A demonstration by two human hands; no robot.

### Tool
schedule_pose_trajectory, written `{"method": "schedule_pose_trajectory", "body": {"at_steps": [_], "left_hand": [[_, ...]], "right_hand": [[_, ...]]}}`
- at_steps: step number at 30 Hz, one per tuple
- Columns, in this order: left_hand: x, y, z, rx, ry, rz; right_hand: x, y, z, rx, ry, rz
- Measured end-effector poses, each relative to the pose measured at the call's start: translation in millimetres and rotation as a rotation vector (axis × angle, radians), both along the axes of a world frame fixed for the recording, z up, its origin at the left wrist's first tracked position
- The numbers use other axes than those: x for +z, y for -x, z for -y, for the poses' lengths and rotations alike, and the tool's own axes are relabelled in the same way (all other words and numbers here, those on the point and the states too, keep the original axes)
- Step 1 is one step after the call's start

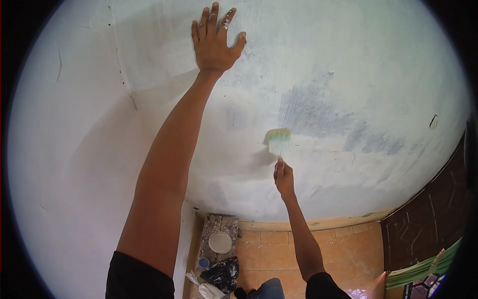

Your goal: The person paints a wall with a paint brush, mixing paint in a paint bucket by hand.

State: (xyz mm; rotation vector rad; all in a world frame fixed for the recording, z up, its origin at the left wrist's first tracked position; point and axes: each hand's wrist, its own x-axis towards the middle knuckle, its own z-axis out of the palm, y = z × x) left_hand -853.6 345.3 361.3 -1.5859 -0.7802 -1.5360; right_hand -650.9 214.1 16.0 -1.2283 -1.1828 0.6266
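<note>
My left hand (pixel 217 45) lies flat on the wall (pixel 234 114) near the top, fingers spread, with white specks on them. Lower and to the right, my right hand (pixel 284 177) is closed round the handle of a wide paintbrush (pixel 279 142). The brush points upward, its bristles at the wall, yellowish at the tip and green and white below. Bluish-grey patches (pixel 308 107) show in the pale wall above and to the right of the brush.
Below stands a paint-spattered bench (pixel 211 228) with a round white lid or container (pixel 220 242), a blue cup (pixel 203 262) and a black plastic bag (pixel 221 275). Orange tiles (pixel 269 251) cover the floor. A dark door (pixel 423 219) and green cloth (pixel 418 273) are at right.
</note>
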Motion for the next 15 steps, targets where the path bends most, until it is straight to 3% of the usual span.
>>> {"method": "schedule_pose_trajectory", "body": {"at_steps": [3, 5, 8, 12, 14, 15], "left_hand": [[-0.3, 0.4, -3.7, 0.004, -0.028, -0.007], [-0.5, -0.2, -1.8, 0.013, -0.017, -0.007], [-2.4, -1.1, -13.1, -0.019, -0.101, 0.013], [-3.0, -1.9, -8.1, 0.0, -0.088, 0.028], [-2.9, 1.4, -16.8, 0.024, -0.072, 0.034], [-4.6, 2.8, -19.5, 0.035, -0.058, 0.032]], "right_hand": [[39.8, -0.6, 15.9, 0.052, -0.045, 0.049], [88.2, -8.1, -4.3, 0.045, -0.283, 0.133], [177.9, -7.0, -12.6, 0.088, -0.2, -0.038], [115.8, -16.9, -45.0, 0.003, -0.321, 0.133], [60.6, -12.0, -39.0, 0.013, -0.244, 0.102], [26.8, -12.4, -32.6, 0.011, -0.09, 0.066]]}}
